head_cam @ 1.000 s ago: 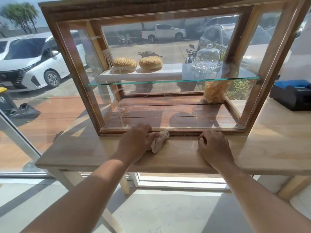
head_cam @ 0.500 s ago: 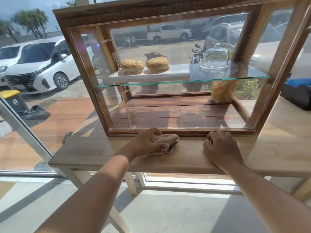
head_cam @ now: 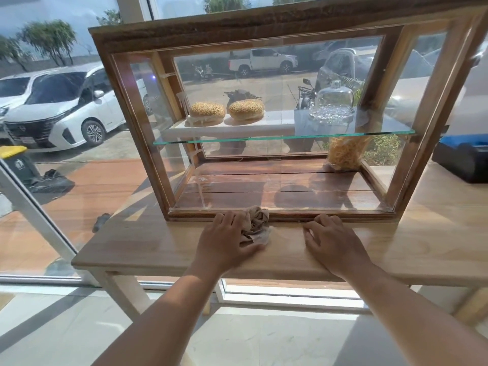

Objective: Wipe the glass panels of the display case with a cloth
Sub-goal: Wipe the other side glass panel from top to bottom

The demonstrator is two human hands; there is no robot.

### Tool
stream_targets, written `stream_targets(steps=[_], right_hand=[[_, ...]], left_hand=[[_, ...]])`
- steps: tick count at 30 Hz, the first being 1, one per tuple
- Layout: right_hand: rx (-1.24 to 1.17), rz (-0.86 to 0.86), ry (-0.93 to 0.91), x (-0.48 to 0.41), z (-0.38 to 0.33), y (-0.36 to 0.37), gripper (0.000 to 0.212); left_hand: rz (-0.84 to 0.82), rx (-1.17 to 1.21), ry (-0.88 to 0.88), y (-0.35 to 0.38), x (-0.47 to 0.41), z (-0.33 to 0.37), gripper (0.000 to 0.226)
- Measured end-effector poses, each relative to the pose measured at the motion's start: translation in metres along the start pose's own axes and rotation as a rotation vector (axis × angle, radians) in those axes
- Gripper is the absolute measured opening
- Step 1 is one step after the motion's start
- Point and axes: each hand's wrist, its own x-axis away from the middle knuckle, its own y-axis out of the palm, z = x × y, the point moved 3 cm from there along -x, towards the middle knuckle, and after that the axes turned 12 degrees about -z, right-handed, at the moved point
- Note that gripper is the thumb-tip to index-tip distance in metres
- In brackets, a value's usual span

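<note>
A wooden display case [head_cam: 137, 122] with glass panels stands on a light wooden table [head_cam: 148, 247]. A crumpled beige cloth [head_cam: 257, 223] lies on the table against the case's bottom front rail. My left hand [head_cam: 224, 239] rests on the cloth's left part, fingers spread, pressing it to the table. My right hand [head_cam: 330, 241] lies flat on the table just right of the cloth, fingertips near the rail, holding nothing. The front glass [head_cam: 277, 180] shows smears low down.
Inside the case a glass shelf [head_cam: 285, 137] carries two round breads [head_cam: 227, 109] and a glass dome [head_cam: 334, 101]. A black and blue device [head_cam: 464, 162] sits on the table at the right. Large windows stand behind and to the left.
My left hand has shifted on the cloth, which now bunches up against the case's rail. The camera view has risen and moved left. My right hand stays on the table.
</note>
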Motion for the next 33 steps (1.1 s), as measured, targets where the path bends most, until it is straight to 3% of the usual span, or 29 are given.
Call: stream_targets(steps=[3, 5, 10, 14, 20, 27, 33], right_hand=[[0.139, -0.033, -0.061, -0.005, -0.012, -0.005, 0.027], [0.215, -0.007, -0.157, -0.014, -0.025, -0.018, 0.014], [0.328, 0.343, -0.369, -0.056, -0.055, -0.087, 0.008], [0.409, 0.648, -0.471, -0.085, -0.072, -0.16, 0.012], [0.524, 0.973, -0.488, -0.114, -0.091, -0.254, 0.021], [0.586, 0.759, -0.352, -0.158, -0.102, -0.291, 0.057], [0.65, 0.837, -0.287, -0.168, -0.098, -0.278, 0.059]], left_hand=[[-0.004, -0.011, -0.028, 0.0, -0.006, -0.003, 0.061], [-0.017, -0.031, 0.004, -0.001, -0.01, -0.004, 0.05], [0.023, -0.068, 0.1, -0.004, -0.012, -0.003, 0.05], [0.095, -0.047, 0.205, -0.011, -0.01, -0.003, 0.033], [0.324, -0.023, 0.279, -0.061, -0.021, -0.001, 0.031], [0.632, -0.007, 0.253, -0.165, -0.051, -0.015, 0.031], [0.854, -0.11, 0.278, -0.22, -0.071, -0.029, 0.036]])
